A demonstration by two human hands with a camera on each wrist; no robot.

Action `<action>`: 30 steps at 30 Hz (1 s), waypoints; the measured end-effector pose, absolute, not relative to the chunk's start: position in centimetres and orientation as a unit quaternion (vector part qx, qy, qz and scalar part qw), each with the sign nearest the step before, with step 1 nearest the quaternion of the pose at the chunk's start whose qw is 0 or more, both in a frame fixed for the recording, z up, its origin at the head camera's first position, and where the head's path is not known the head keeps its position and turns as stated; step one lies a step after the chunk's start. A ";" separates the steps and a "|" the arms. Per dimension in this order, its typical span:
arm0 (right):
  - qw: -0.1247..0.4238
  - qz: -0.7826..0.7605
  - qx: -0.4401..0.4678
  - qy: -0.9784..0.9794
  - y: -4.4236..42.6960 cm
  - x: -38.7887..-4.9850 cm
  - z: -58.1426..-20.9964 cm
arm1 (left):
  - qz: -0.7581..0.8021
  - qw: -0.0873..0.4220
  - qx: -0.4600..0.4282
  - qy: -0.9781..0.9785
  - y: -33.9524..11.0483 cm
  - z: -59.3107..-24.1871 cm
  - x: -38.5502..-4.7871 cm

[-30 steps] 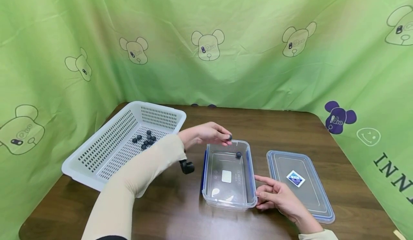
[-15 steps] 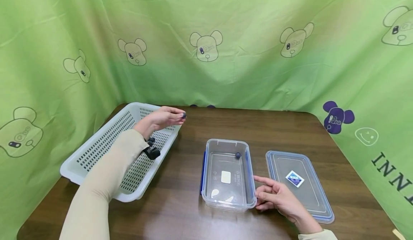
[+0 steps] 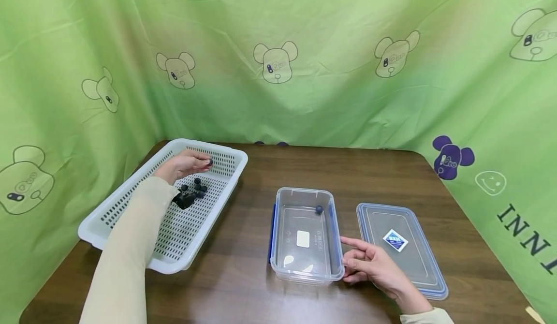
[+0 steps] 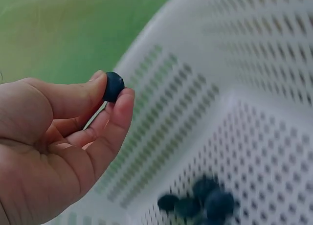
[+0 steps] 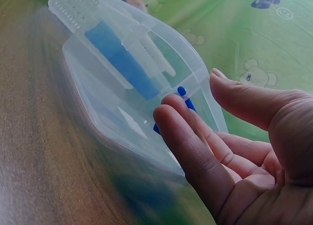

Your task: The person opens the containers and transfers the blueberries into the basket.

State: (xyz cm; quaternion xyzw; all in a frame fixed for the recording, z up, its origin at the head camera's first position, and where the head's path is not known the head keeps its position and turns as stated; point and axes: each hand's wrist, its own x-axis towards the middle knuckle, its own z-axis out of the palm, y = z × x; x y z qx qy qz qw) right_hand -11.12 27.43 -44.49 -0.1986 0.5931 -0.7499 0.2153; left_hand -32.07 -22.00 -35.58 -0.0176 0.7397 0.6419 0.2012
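My left hand (image 3: pixel 184 163) is over the far part of a white perforated basket (image 3: pixel 216 213). Between thumb and fingertips it pinches a dark blueberry (image 4: pixel 114 87), plain to see in the left wrist view. Several more blueberries (image 4: pixel 220 204) lie together on the basket floor below. A clear plastic food container (image 3: pixel 304 276), without its lid, stands mid-table, with one blueberry (image 3: pixel 319 209) near its far right corner. At its right side, my right hand (image 3: pixel 376 266) rests with loosely bent fingers touching the wall; the right wrist view shows the thumb apart from the fingers.
A clear lid (image 3: pixel 409 266) with a blue edge lies flat on the wooden table (image 3: pixel 243 285), right of the container and partly behind my right hand. A green patterned curtain (image 3: pixel 330 96) surrounds the back and sides.
My left hand has moved left from above the container to over the basket, the blueberry still pinched in it. My right hand has stayed at the container's side.
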 end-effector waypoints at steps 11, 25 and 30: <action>0.229 -0.754 -0.204 0.581 27.5 -11.2 -44.6 | 0.541 0.243 -0.063 0.802 -25.2 -37.6 -31.3; 0.224 -0.751 -0.199 0.589 27.5 -11.1 -44.5 | 0.491 0.250 -0.048 0.833 -25.6 -37.5 -31.3; 0.218 -0.742 -0.189 0.605 27.3 -11.1 -44.5 | 0.463 0.213 -0.046 0.859 -26.0 -37.0 -31.1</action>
